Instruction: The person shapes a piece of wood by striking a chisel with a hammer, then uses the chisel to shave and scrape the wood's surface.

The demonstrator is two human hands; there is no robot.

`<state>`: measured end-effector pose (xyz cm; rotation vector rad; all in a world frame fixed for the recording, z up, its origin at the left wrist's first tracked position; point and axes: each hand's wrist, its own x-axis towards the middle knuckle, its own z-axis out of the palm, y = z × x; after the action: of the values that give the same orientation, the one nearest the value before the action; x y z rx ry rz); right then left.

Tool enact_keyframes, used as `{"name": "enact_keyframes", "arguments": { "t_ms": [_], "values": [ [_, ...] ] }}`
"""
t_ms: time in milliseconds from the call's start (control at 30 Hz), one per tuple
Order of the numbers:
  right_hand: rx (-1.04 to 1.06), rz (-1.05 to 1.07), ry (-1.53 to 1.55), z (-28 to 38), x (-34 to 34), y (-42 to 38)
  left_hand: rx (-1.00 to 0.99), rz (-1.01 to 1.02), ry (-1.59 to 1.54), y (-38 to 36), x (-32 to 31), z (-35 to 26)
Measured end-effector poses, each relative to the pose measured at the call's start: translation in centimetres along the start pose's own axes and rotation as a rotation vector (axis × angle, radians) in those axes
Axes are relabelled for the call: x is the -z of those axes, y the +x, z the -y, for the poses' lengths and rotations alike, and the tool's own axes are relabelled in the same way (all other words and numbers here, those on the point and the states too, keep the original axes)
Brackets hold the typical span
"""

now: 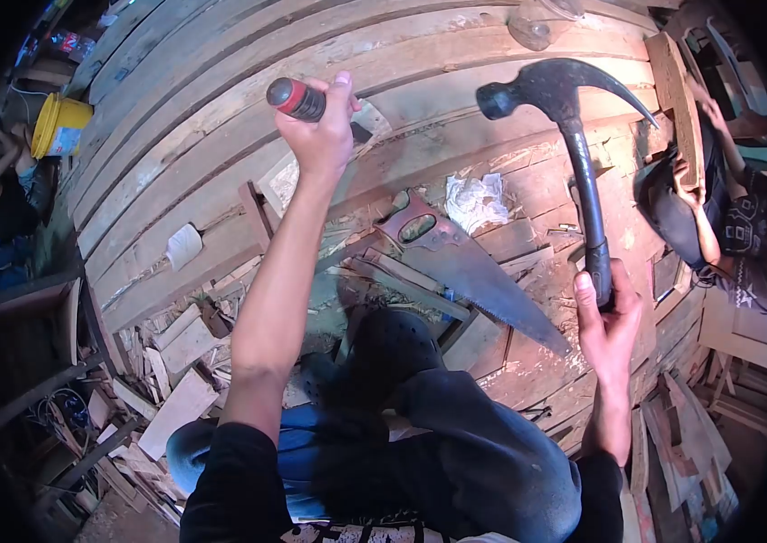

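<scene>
Left hand [322, 136] raised at arm's length, fist wrapped round a dark tool with a red-banded butt [296, 98], probably a chisel; business end hidden behind the fingers. Below and right of that hand, a handsaw [465, 271] flat on the plank floor [175, 136], crumpled paper [477, 201] just beyond its handle. Right hand [608, 324] clenched low on the shaft of a claw hammer [557, 90], head lifted high, level with the left fist yet well apart from it. Looks like the wind-up of a strike. Next move, by judgement: seating the tool on the wood, then bringing the hammer squarely onto the butt. Further right, another person [737, 217] holding a board.
</scene>
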<state>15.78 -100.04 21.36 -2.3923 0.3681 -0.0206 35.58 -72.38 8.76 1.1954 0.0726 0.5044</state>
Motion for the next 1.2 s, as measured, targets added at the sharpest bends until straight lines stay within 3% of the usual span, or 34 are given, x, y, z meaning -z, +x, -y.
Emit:
{"name": "enact_keyframes", "arguments": {
  "t_ms": [267,800,967,1200],
  "values": [
    [-0.025,0.028,-0.013,-0.4,-0.5,0.2,-0.070,0.093,-0.010,0.1,0.2,0.1],
    [0.071,0.078,-0.022,1.5,-2.7,1.2,-0.056,0.044,-0.078,-1.6,1.6,1.0],
    [0.009,0.115,-0.012,1.8,-3.3,0.8,-0.148,0.085,-0.049,-2.8,2.4,1.7],
    [0.081,0.151,0.041,1.7,-4.6,0.5,-0.285,0.142,0.144,-4.9,3.8,1.9]
  ]
}}
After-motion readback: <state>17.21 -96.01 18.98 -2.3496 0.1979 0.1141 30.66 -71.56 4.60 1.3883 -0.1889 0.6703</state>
